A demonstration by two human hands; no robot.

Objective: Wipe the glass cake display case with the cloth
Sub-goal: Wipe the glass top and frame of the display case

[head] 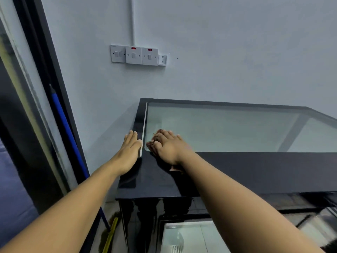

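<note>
Fingers (168, 134) of your right hand (169, 148), straight and slightly spread, press the reddish cloth (152, 143) on the near-left corner of the glass top (228, 128) of the display case (255, 168) while your left hand (129, 150) rests flat, fingers together, on its black edge (138, 121); most glass likely remains unwiped.

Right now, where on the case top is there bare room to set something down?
Crowded: near-left corner, right hand pressing the reddish-brown cloth, left hand flat beside it. Free: the glass top pane right of the cloth, and the glossy black front band right of the right arm.
</note>
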